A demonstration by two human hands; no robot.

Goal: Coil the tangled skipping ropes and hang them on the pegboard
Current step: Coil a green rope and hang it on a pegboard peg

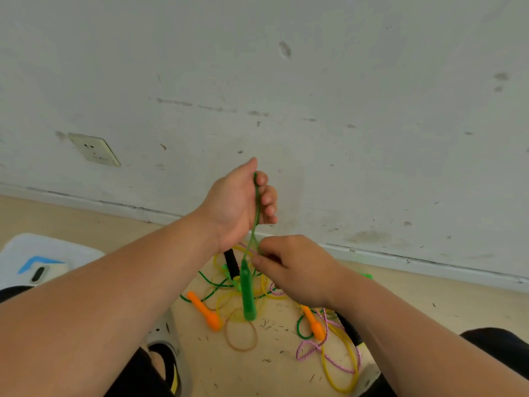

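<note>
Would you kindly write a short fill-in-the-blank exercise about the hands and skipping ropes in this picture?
1. The left hand grips a rope coloured ____.
2. The right hand pinches that rope ____ the left hand.
3. The rope's handle points down, and ____ orange handles lie on the floor.
4. The wall socket is to the ____ of both hands.

Missing words: green; below; two; left
</note>
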